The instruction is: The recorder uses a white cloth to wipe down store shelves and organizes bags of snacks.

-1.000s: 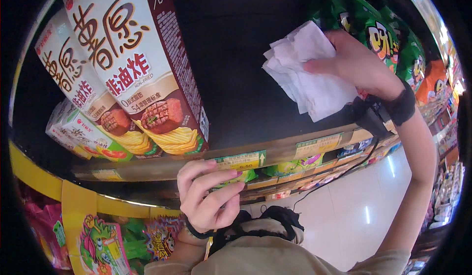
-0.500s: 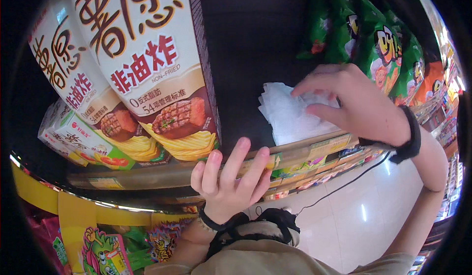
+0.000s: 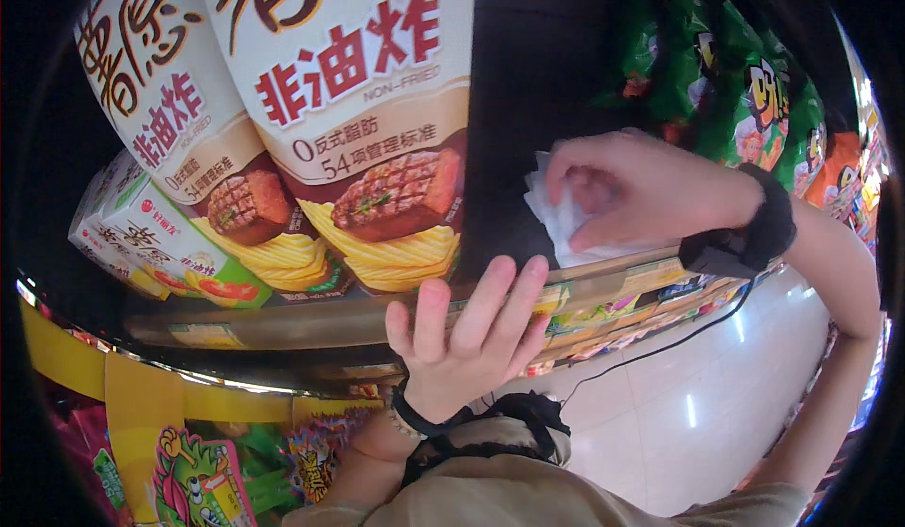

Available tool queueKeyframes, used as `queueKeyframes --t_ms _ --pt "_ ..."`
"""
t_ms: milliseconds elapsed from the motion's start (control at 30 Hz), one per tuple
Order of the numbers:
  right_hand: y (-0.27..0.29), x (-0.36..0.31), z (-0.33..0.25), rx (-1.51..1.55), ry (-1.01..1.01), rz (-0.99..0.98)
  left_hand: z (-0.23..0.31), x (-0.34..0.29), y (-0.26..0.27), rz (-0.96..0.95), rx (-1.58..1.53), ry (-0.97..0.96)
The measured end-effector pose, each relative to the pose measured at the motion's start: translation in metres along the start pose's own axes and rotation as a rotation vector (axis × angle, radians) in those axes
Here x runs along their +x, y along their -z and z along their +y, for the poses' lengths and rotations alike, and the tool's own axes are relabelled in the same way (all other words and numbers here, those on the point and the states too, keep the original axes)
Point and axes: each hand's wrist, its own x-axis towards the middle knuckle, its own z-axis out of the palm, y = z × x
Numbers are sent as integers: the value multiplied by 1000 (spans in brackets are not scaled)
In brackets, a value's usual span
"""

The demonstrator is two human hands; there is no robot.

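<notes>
At the front edge of the dark shelf, my left hand (image 3: 462, 338) lies with fingers spread and stretched up against the price strip (image 3: 311, 324), holding nothing. Its fingertips reach close to the bottom of a tall white snack carton (image 3: 368, 122) with a brown, food-pictured base. To the right, my right hand (image 3: 632, 192) is curled down over a crumpled white tissue (image 3: 556, 221) on the shelf. Thumb and fingers close round part of the tissue; the palm hides the rest. A black band circles each wrist.
A second tall carton (image 3: 189, 140) and small white-green boxes (image 3: 160, 244) stand at left. Green snack bags (image 3: 754, 103) and an orange bag (image 3: 834, 178) line the right. Below are colourful packets (image 3: 203, 480), a black cable (image 3: 660, 357) and pale tiled floor (image 3: 650, 423).
My right hand has lowered and its fingers have curled in on the tissue. The tall cartons now appear larger and further right in view. My left hand stays spread at the shelf edge.
</notes>
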Motion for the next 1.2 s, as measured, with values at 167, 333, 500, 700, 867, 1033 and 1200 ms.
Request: queueKeyframes --t_ms 167,333,500,700,867,1033,1200 --pt "6 -21 3 -330 -227 134 0 2 1 -41 51 -13" --pt "3 -19 13 -310 -82 64 1 6 7 3 -118 84" --pt "1 -16 6 -110 -260 26 -25 27 31 226 -267 104" --pt "-8 -2 -4 -258 104 -4 -29 58 31 234 -97 364" --pt "-11 9 -15 -220 67 -76 -30 61 21 218 -109 415" --pt "-7 27 -4 -262 99 -42 -29 61 19 208 -63 443" --pt "12 68 5 -375 34 -40 -34 57 16 222 -50 413"
